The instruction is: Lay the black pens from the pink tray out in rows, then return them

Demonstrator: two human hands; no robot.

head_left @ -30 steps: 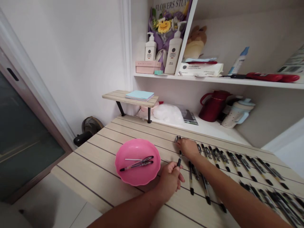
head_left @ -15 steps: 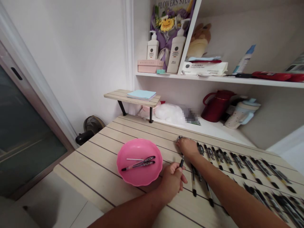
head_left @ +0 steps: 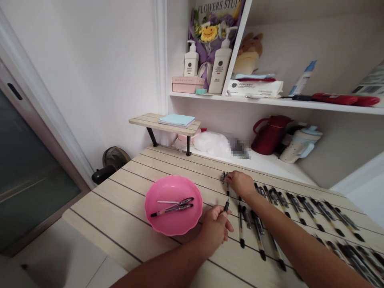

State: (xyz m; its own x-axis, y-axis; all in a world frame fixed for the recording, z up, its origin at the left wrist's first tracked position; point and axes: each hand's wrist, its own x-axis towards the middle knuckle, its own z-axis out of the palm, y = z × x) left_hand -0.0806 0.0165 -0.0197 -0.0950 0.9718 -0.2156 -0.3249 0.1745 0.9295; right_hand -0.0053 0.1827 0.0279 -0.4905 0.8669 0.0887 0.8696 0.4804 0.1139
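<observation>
L hand (head_left: pixel 214 230) & R hand (head_left: pixel 241 185) both bare, fingers slim. L forearm (head_left: pixel 168 266) & R forearm (head_left: pixel 300 244) bare too, far as I can see; upper arms & clothing out of view. Nails too small to tell.

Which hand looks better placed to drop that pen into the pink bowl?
Probably the left hand: it grips the pen at its near end and sits beside the pink bowl. The right hand, on the far end, is farther from it.

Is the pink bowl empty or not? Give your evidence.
Not empty: pens and a thin white rod lie inside the bowl.
</observation>
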